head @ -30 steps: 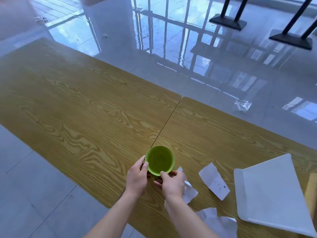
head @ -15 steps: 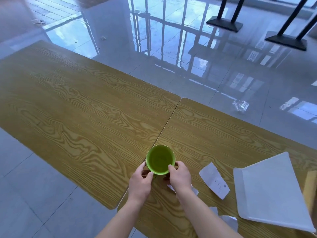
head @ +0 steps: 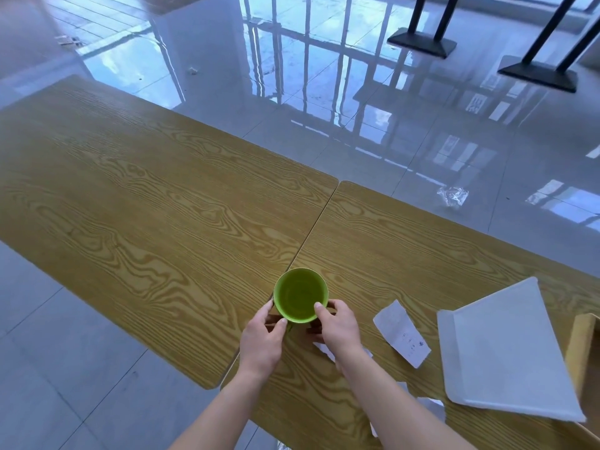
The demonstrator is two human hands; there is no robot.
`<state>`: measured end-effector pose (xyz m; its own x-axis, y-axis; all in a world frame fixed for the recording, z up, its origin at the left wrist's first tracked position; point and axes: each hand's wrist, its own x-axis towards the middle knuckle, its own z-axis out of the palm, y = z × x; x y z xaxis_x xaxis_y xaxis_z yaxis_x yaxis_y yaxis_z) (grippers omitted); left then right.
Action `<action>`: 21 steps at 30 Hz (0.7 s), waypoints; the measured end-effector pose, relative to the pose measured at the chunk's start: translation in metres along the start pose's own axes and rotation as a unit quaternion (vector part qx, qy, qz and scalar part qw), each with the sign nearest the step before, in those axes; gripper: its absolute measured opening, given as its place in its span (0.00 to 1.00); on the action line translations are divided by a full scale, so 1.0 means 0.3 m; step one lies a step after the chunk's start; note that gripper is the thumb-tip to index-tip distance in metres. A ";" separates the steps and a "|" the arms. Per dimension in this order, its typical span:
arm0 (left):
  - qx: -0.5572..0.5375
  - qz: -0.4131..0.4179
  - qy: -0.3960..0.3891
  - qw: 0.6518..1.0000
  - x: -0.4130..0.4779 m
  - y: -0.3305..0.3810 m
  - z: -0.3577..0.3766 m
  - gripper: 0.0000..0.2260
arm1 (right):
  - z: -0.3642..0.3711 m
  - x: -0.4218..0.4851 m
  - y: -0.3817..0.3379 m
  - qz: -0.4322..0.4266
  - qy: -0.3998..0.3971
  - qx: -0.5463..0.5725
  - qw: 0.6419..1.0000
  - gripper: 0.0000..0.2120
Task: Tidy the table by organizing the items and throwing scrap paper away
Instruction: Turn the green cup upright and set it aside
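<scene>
Two wooden desk [head: 162, 203] tops butt together, with a white tray [head: 506, 352] at the right and a scrap paper [head: 402, 337] slip beside it. At the seam, near the front edge, the left hand [head: 261, 344] and right hand [head: 341, 329] hold the green cup [head: 300, 295], fingers [head: 319, 308] curled around its sides.

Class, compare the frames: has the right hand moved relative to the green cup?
Yes. The right hand slid from behind the green cup to its right side, farther along the table.

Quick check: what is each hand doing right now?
Left hand: closed on the green cup.
Right hand: closed on the same cup, from its other side.
</scene>
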<state>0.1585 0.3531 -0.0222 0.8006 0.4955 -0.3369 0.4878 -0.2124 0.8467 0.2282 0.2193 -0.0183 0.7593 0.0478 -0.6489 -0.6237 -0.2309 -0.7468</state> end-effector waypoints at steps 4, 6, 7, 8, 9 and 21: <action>0.024 0.009 0.028 0.999 -0.021 0.001 -0.013 0.21 | -0.023 -0.019 0.003 -0.006 -0.015 0.015 1.000 0.11; 0.041 0.031 0.053 0.997 -0.043 0.001 -0.023 0.20 | -0.041 -0.032 0.007 -0.018 -0.011 0.023 0.999 0.10; 0.046 0.044 0.061 0.996 -0.054 0.001 -0.026 0.20 | -0.053 -0.041 0.010 -0.024 -0.007 0.031 0.999 0.09; 0.050 0.057 0.063 0.995 -0.065 0.002 -0.026 0.19 | -0.066 -0.050 0.013 -0.031 -0.002 0.039 0.999 0.08; 0.056 0.070 0.060 0.994 -0.075 0.006 -0.026 0.19 | -0.080 -0.059 0.017 -0.038 0.005 0.044 0.998 0.08; 0.249 0.204 0.085 0.943 -0.159 0.057 0.033 0.19 | -0.242 -0.156 0.112 -0.064 0.035 0.015 0.997 0.03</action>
<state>0.1320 0.3175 0.0042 0.9105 0.4053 0.0818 0.2875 -0.7629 0.5791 0.1851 0.1388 -0.0025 0.8432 0.0066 -0.5376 -0.5257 -0.1988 -0.8271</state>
